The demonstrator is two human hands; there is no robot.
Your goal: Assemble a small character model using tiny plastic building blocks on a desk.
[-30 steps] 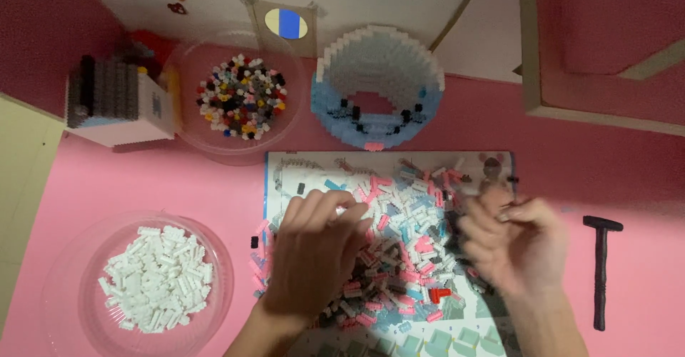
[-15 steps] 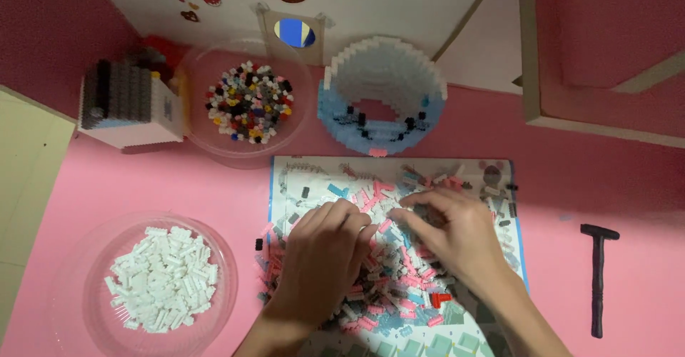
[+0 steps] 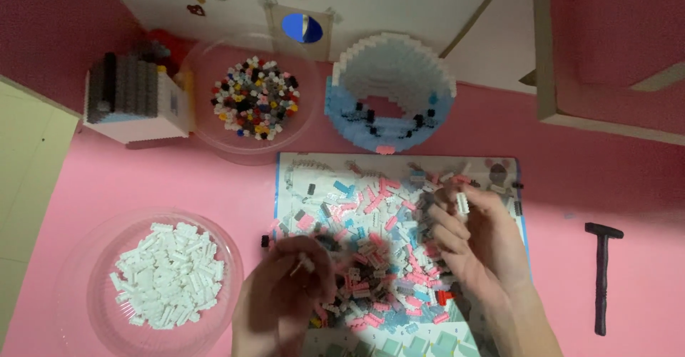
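Bricks: small white brick point(image 3: 305, 263) pinched in left hand point(image 3: 285, 296); another white brick point(image 3: 462, 203) upright in right hand point(image 3: 474, 239).
Position: both held just above the loose pile point(image 3: 378, 257) on the instruction sheet point(image 3: 296, 168).
Nearer hand: left, closest to the clear bowl of white bricks point(image 3: 171, 271), which lay to its left.
Hands: both curled closed, fingertips gripping 1 brick each.
Materials: hard glossy plastic, studded, oblong.
Nearby: black hammer tool point(image 3: 603, 275), well apart.

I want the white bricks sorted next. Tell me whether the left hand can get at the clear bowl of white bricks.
Probably yes. The left hand is over the pile's left edge, the clear bowl of white bricks lies just beside it, open-topped, with only bare pink table between.
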